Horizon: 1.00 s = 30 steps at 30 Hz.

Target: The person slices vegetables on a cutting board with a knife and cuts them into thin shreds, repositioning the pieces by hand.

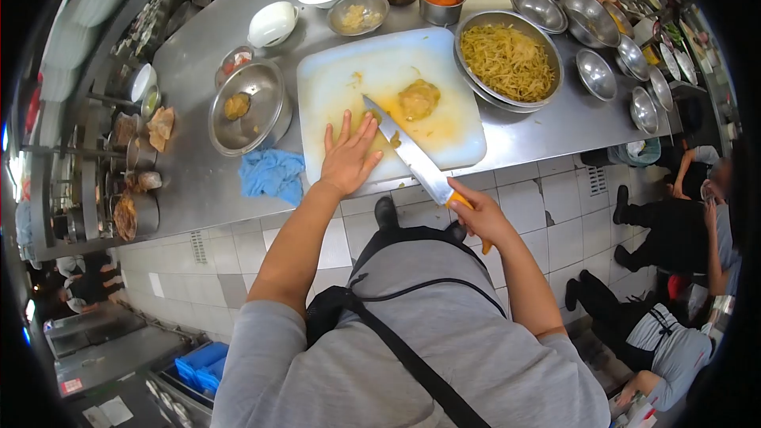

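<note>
My right hand [485, 220] grips the orange handle of a large kitchen knife [416, 157] near the counter's front edge. The blade points up and left across a white cutting board [325, 71]. Fingers spread, my left hand [350, 157] lies flat on the board's left side, its fingertips close to the blade's tip. A small greenish piece shows between those fingertips and the blade. Right of the knife tip sits a wet, yellowish lump of food [418, 100], its kind unclear. Small scraps [395, 139] lie along the blade, and yellow liquid stains the board.
A metal bowl of yellow-green shreds [507, 62] stands at the board's right. On the left are a steel bowl [273, 123] holding another yellowish lump and a blue cloth [272, 173]. Behind sit a red-filled pot [441, 14] and several bowls. Other people [674, 230] are at right.
</note>
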{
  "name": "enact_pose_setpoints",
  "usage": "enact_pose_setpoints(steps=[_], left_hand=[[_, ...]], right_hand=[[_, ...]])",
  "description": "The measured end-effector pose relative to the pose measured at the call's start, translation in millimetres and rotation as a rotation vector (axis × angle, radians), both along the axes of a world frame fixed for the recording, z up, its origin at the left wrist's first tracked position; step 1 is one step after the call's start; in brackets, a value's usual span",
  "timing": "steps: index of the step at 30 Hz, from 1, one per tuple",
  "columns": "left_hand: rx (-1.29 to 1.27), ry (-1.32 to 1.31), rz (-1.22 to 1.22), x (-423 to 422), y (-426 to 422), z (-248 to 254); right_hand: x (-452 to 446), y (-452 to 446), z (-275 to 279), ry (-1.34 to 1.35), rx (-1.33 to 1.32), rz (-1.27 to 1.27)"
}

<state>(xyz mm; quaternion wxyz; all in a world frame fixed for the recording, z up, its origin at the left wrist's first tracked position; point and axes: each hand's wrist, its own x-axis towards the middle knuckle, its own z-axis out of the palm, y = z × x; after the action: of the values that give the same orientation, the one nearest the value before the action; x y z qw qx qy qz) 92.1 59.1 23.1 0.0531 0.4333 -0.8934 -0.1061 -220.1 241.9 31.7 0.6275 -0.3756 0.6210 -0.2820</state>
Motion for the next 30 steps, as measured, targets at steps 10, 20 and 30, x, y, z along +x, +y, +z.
enact_pose_setpoints(steps=[10, 20, 30], left_hand=[[-0.009, -0.122, 0.021, -3.4, 0.0, -1.5], [0.0, -0.13, 0.056, -5.9, 0.7, 4.4], [0.042, -0.188, 0.11, -6.2, -4.1, 15.1]], right_hand=[[32.5, -18.3, 12.8, 0.003, 0.028, -0.028], [22.2, 16.3, 3.3, 0.195, -0.132, 0.078], [61.5, -36.5, -0.8, 0.235, -0.052, 0.179]])
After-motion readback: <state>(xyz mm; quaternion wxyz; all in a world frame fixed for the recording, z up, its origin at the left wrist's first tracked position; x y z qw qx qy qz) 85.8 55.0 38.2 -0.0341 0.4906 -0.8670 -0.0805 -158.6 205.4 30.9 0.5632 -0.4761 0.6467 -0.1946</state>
